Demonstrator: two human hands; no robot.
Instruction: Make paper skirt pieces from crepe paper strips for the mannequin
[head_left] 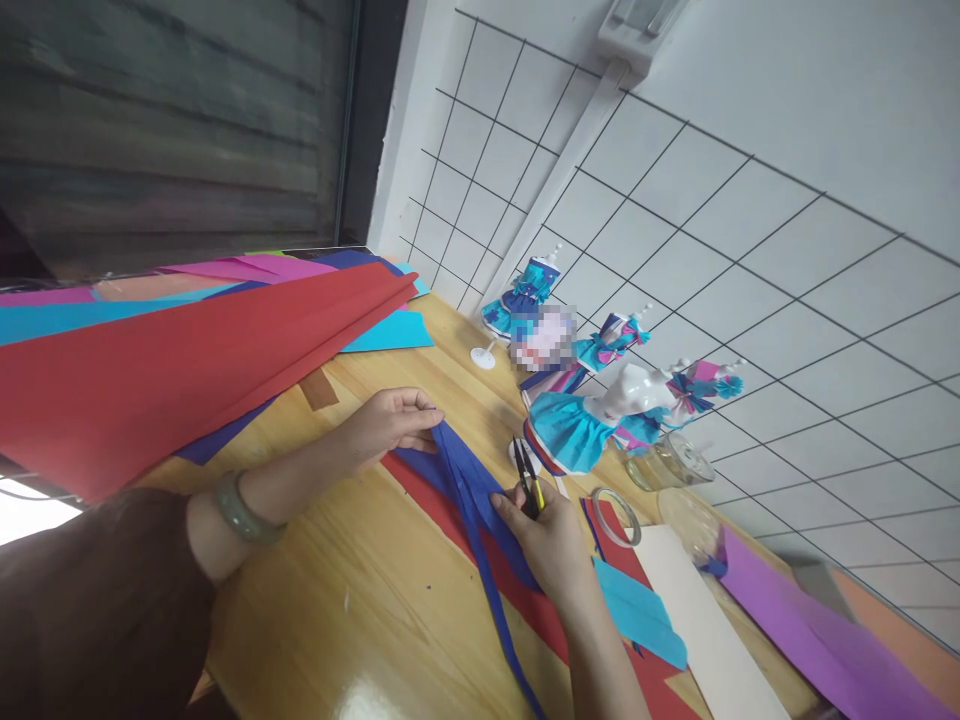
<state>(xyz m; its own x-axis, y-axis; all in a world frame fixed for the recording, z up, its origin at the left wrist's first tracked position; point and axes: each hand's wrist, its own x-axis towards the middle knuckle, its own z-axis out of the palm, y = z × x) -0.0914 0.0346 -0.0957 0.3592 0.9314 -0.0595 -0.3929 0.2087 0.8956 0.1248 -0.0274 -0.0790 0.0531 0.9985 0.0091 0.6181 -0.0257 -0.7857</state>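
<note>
My left hand (397, 420) pinches the pointed upper end of a piece of dark blue paper (459, 470) between thumb and fingers. A narrow blue strip (491, 590) trails from it toward the table's near edge. In my right hand (553, 540) is a pair of scissors (529, 470) with black blades and a yellow handle; the blades point away and stand slightly apart. The thumb of that hand lies against the blue paper's right edge. Beneath the blue paper, a long red paper piece (536, 615) lies on the wooden table (322, 610).
Several mini mannequins in paper dresses (570, 430) stand along the tiled wall. A tape roll (616, 517), a turquoise paper piece (637, 610), a cream strip (701, 620) and purple paper (817, 625) lie right. Large red paper (187, 370) tops a coloured stack at left.
</note>
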